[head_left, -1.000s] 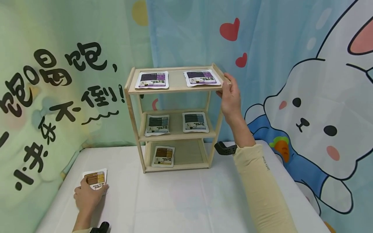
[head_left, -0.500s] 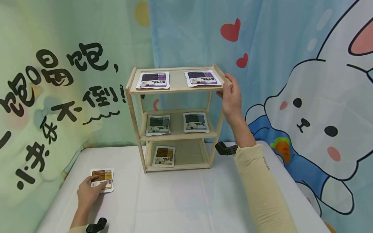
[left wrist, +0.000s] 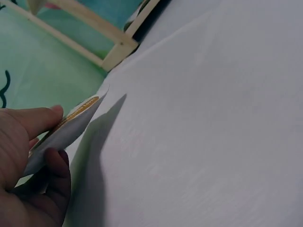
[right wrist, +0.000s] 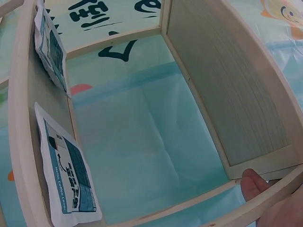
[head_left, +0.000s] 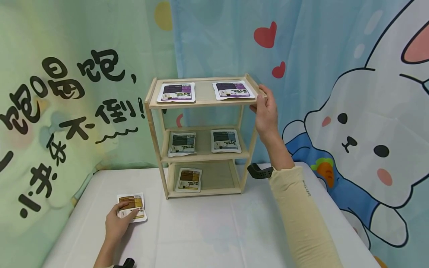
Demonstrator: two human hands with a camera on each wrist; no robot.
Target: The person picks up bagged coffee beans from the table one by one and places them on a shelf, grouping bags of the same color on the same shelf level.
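My left hand point(head_left: 117, 224) pinches a white packet with a brown and yellow label point(head_left: 135, 207) above the table's left side. In the left wrist view this packet point(left wrist: 71, 131) is seen edge-on between thumb and fingers, apart from the cloth, its shadow beside it. With my right hand point(head_left: 266, 115) I grip the top right corner of a three-tier wooden shelf point(head_left: 197, 158). Purple-labelled packets point(head_left: 176, 92) lie on its top tier, two in all. Two teal-labelled packets point(head_left: 226, 141) are on the middle one. A brown-labelled packet point(head_left: 188, 180) occupies the bottom tier's left half.
A white cloth covers the table point(head_left: 201, 238). Behind it hang printed curtains point(head_left: 214, 44) with black lettering, hearts and a rabbit. The bare board of the bottom tier point(head_left: 218, 176) shows right of its packet.
My left hand has carried the brown-labelled packet rightward and lifted it off the table toward the shelf. The right hand keeps its grip on the shelf corner.
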